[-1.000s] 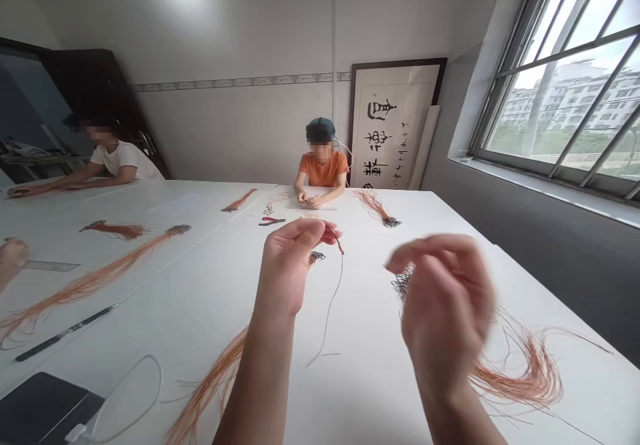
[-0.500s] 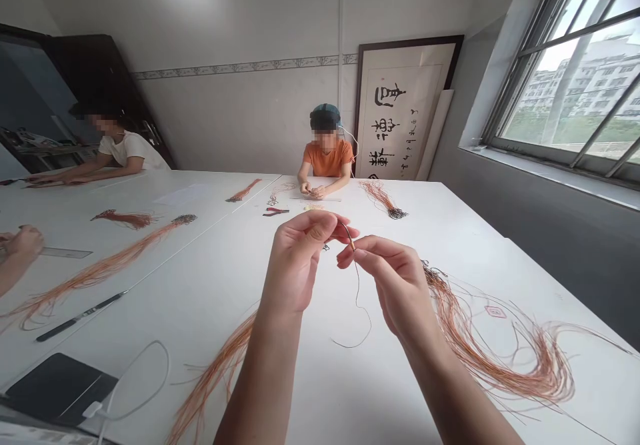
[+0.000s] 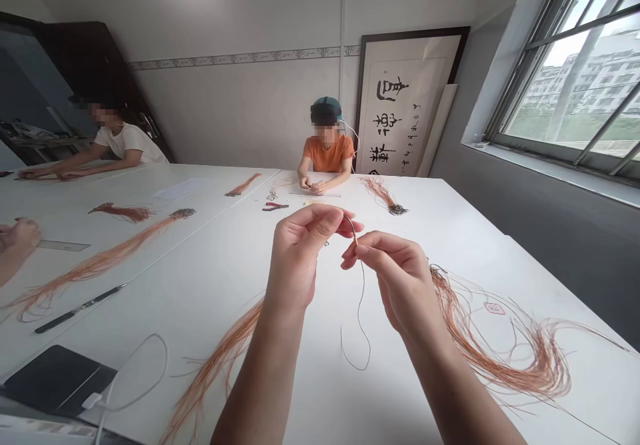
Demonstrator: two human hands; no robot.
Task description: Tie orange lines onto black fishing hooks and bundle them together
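My left hand [image 3: 299, 253] and my right hand [image 3: 398, 274] are raised together over the white table [image 3: 210, 278]. Both pinch one thin dark wire [image 3: 361, 305] near its top end, and its free length hangs in a loop below them. A bundle of copper-coloured wires [image 3: 493, 348] lies on the table under and right of my right hand. Another copper bundle [image 3: 217, 358] runs out below my left forearm.
A person in an orange shirt [image 3: 327, 155] sits at the far end, red-handled pliers [image 3: 274, 206] nearby. A person in white [image 3: 120, 145] sits far left; another person's hand [image 3: 17, 238] shows at the left edge. More wire bundles [image 3: 100, 262], a pen [image 3: 77, 310], a dark tablet [image 3: 55, 382].
My right hand came in from the right and took hold of the wire beside my left fingers. The camera tilted slightly, and the hanging loop now drops lower.
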